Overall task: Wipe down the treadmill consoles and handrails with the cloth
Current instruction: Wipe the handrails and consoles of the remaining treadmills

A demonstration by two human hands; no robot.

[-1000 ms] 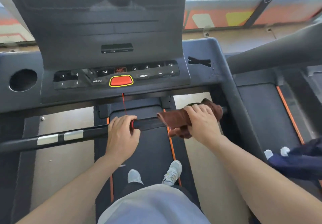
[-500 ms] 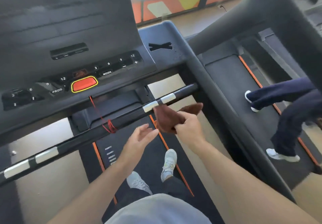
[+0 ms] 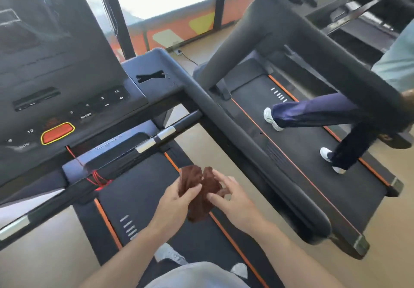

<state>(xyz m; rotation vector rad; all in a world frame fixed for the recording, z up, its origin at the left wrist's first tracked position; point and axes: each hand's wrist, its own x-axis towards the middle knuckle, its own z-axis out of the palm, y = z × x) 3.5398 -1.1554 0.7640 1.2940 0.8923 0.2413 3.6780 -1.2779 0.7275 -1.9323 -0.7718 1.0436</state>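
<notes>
Hands are meeting over the treadmill belt (image 3: 143, 200) as a person is bunching a brown cloth (image 3: 199, 189) between them, clear of the front crossbar (image 3: 125, 155) and the console (image 3: 67, 99). The left hand (image 3: 177, 200) is pinching the cloth's left fold between thumb and fingers, while the right hand (image 3: 233, 198) is pressing its thumb and curled fingers against the right fold, with the remaining fingers spread loosely. The cloth is hanging crumpled in the air above the orange stripe along the belt's right edge. A red safety cord (image 3: 96, 175) is trailing from under the console's red stop button (image 3: 57, 132) and is wrapped around the crossbar, which is carrying silver pulse sensors (image 3: 155, 139) near its right end. The padded right handrail (image 3: 253, 160) is running diagonally from the console's right corner toward the lower right, just beside the hands. On the neighbouring treadmill (image 3: 313, 153), a second person (image 3: 324, 113) in dark blue trousers and white shoes is striding along its belt.
</notes>
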